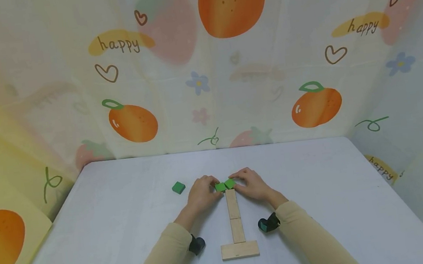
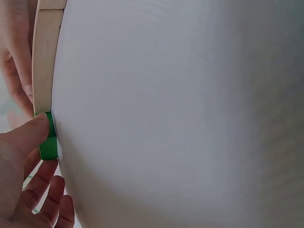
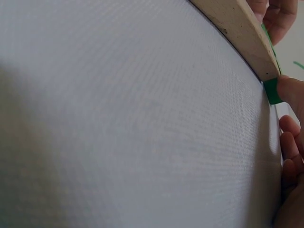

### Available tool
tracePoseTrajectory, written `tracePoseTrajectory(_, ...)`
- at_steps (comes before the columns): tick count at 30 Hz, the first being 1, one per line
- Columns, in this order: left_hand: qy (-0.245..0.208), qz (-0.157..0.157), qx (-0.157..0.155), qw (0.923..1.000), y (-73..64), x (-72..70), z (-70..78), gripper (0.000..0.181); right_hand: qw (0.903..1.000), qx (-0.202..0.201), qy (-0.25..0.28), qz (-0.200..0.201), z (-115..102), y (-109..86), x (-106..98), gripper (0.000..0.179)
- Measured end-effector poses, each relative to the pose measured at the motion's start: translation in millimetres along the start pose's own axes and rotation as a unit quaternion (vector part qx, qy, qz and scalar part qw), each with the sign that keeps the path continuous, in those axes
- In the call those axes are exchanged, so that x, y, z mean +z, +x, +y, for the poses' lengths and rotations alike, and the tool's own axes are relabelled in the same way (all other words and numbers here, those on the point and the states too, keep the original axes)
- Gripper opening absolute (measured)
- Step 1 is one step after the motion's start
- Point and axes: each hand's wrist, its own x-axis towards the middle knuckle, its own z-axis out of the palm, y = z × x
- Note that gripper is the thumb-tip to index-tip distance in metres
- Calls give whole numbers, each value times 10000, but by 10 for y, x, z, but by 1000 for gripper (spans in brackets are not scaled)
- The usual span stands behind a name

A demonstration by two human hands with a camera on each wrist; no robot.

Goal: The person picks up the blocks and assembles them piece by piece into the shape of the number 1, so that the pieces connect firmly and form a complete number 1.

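Note:
Two small green blocks meet at the far end of a line of pale wooden planks. My left hand (image 1: pixel 202 194) pinches the left green block (image 1: pixel 220 187) between thumb and fingers; in the left wrist view its thumb lies on the green block (image 2: pixel 49 148). From the other side, my right hand (image 1: pixel 255 186) pinches the right green block (image 1: pixel 230 184), its thumb against the green face (image 3: pixel 272 91) in the right wrist view. Both blocks sit slightly angled at the end of the far plank (image 1: pixel 232 203). A second plank (image 1: pixel 237 230) continues toward me, reaching a crosswise plank (image 1: pixel 239 250).
A third, darker green block (image 1: pixel 178 187) lies alone left of my left hand. The white tabletop (image 1: pixel 136 229) ends at a back edge against a fruit-printed curtain (image 1: pixel 231 103). Dark wrist cameras hang under both sleeves, beside the planks.

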Motion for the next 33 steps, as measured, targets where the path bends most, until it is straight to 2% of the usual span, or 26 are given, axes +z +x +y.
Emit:
tracePoseTrajectory(15, -146, -326, 81, 9993, -10, -82, -1, 33, 10000, -42, 71, -18, 21, -4, -8, 31)
tracePoseTrajectory(33, -87, -330, 70, 9994, 9, -87, -11, 27, 9999, -98, 84, 3, -13, -9, -20, 31)
